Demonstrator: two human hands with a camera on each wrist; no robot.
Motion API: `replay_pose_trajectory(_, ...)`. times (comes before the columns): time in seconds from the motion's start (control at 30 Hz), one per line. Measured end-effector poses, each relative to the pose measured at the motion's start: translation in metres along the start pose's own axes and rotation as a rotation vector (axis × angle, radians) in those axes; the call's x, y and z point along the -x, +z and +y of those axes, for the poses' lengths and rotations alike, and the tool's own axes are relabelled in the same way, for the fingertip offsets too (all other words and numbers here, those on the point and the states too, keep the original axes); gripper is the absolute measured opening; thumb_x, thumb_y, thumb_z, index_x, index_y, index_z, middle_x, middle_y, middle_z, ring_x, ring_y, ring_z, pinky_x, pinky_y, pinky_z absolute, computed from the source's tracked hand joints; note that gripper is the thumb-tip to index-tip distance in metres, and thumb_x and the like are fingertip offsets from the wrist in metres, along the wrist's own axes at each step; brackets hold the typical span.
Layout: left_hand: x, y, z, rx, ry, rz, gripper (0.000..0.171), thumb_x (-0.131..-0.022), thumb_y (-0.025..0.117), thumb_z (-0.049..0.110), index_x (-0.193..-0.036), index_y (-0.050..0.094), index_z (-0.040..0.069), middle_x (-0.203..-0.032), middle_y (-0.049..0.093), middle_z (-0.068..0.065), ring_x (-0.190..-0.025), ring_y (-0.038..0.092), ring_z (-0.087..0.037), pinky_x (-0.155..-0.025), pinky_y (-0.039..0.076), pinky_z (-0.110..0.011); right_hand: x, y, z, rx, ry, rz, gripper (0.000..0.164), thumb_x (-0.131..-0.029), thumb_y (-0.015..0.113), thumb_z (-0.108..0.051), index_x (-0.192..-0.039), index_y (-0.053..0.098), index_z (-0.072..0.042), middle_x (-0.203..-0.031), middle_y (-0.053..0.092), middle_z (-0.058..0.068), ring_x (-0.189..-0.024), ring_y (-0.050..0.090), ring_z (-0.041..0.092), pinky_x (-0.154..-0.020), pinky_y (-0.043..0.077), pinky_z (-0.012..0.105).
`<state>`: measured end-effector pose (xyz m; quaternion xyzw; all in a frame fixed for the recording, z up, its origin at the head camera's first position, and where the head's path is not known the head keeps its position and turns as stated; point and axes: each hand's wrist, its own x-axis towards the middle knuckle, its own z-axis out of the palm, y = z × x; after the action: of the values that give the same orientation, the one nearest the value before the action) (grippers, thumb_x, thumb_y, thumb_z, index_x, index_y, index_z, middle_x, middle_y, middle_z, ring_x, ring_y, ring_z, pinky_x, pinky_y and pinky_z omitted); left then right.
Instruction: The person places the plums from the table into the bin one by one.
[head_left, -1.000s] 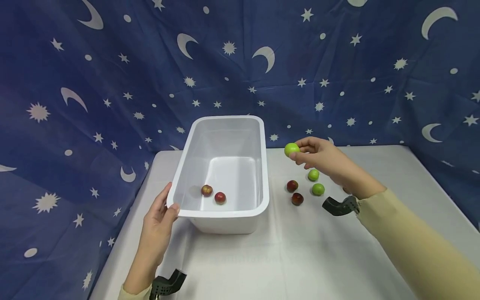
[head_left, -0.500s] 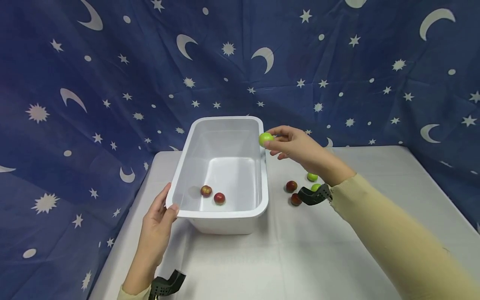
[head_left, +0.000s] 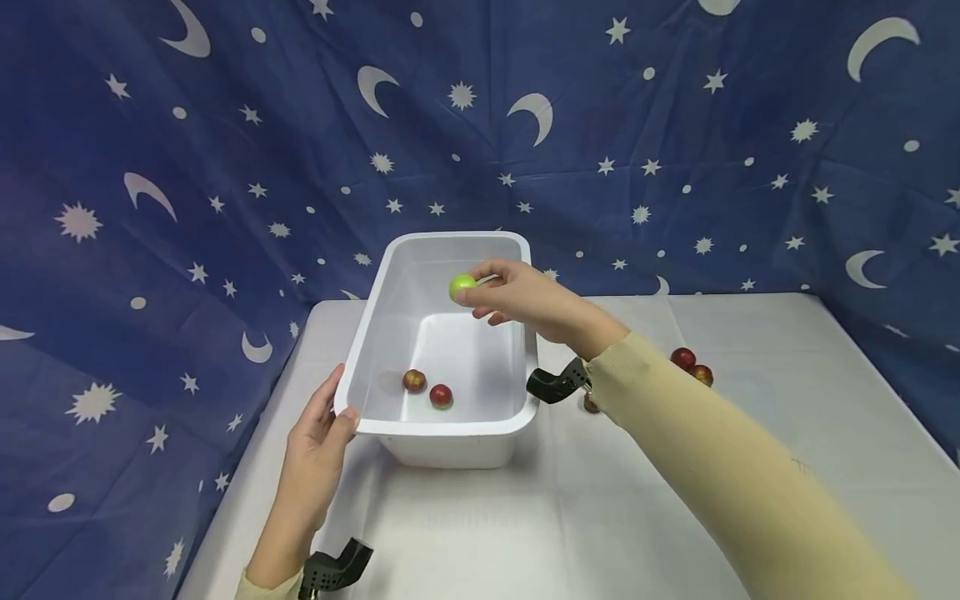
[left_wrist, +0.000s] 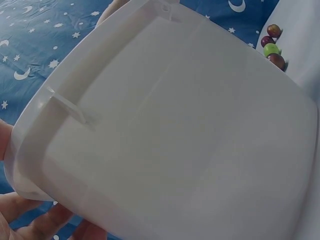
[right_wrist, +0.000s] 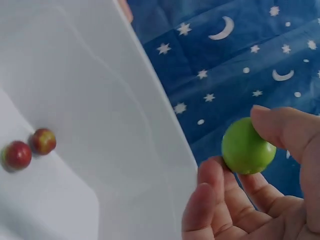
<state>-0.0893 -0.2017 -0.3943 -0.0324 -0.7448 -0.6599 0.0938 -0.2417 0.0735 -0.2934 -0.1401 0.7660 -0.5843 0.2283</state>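
A white plastic bin point(head_left: 435, 428) stands on the table. My left hand point(head_left: 315, 450) holds its near left corner, thumb on the rim; in the left wrist view, fingers point(left_wrist: 47, 222) lie along the bin's outer wall. My right hand point(head_left: 525, 296) is over the bin's far right part, pinching a green plum point(head_left: 462, 287) between thumb and fingertips. The right wrist view shows this green plum point(right_wrist: 248, 146) close up. On the bin's floor, towards the near end, lie two red plums point(head_left: 427, 388), close together.
Right of the bin, two red plums point(head_left: 692, 367) lie on the white-covered table point(head_left: 480, 533). Another dark red plum point(head_left: 591, 404) is partly hidden by the right wrist. A loose green plum point(left_wrist: 271, 49) shows in the left wrist view. A blue star-and-moon cloth point(head_left: 480, 125) hangs behind.
My right hand has carried the green plum leftward from above the table, across the bin's right rim, to over the inside. My left hand has stayed on the corner.
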Motion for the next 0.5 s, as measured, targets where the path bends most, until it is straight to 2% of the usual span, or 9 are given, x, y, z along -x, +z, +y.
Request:
replay_pose_trajectory(0.23,-0.001,0.001,0.001,0.016,-0.005,0.005,0.054,-0.101,0.045,0.004,-0.152,0.032,0.016,-0.154,0.031,-0.006,-0.134,0.037,-0.026,-0.095,0.043,-0.021,-0.019,0.010,0.004,0.114,0.020,-0.095,0.042,-0.085,0.075,-0.032,-0.117,0.058,-0.010,-0.113,0.066,0.008,-0.100,0.062,0.026,-0.085,0.051,0.039)
replay_pose_trajectory(0.37,-0.002,0.002,0.001,0.019,-0.001,0.001,0.053,-0.101,0.045,0.004,-0.152,0.032,0.014,-0.154,0.030,-0.006,-0.135,0.036,-0.027,-0.096,0.043,-0.022,-0.023,0.014,0.009,0.198,0.056,-0.104,0.040,-0.085,0.075,-0.034,-0.114,0.058,-0.012,-0.110,0.066,0.007,-0.097,0.062,0.024,-0.085,0.051,0.039)
replay_pose_trajectory(0.5,-0.001,0.001,0.001,0.013,-0.004,0.006,0.054,-0.101,0.045,0.004,-0.152,0.034,0.019,-0.154,0.031,-0.006,-0.135,0.036,-0.026,-0.096,0.042,-0.021,-0.024,0.018,0.010,0.249,0.060,-0.095,0.040,-0.084,0.075,-0.034,-0.112,0.058,-0.011,-0.107,0.067,0.007,-0.095,0.062,0.024,-0.084,0.051,0.039)
